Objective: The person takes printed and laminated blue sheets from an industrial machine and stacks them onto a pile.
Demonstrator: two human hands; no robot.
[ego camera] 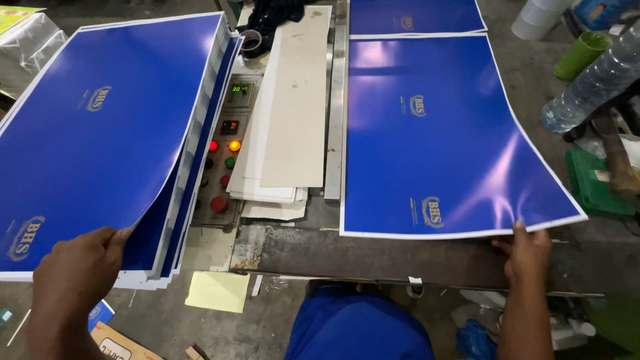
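Grimy workshop tabletop (pixel 413 257) with a machine control panel (pixel 225 157) in the middle, lamps lit red and orange, pale cardboard strips (pixel 297 100) lying beside it. Your left hand (pixel 77 270) pinches the near corner of the top blue sheet (pixel 100 133) on the stack (pixel 175 230) at left; grip closed on that corner, thumb on top, sheet peeled up and bowed off the pile. Your right hand (pixel 527 250) sits at the near edge of the flat blue sheet (pixel 433 133) on the right, fingertips touching the white border; grip half curled, cannot tell if it actually clamps the edge or just rests. Another blue sheet (pixel 413 15) lies beyond it. Risks, judged from this: glossy sheets may cling, so two could lift together; a corner pinch may crease the bowed sheet; the near right corner overhangs the tabletop and could sag or slide off. Plastic bottle (pixel 593 80) and green cup (pixel 581 55) at far right could tip onto the print.
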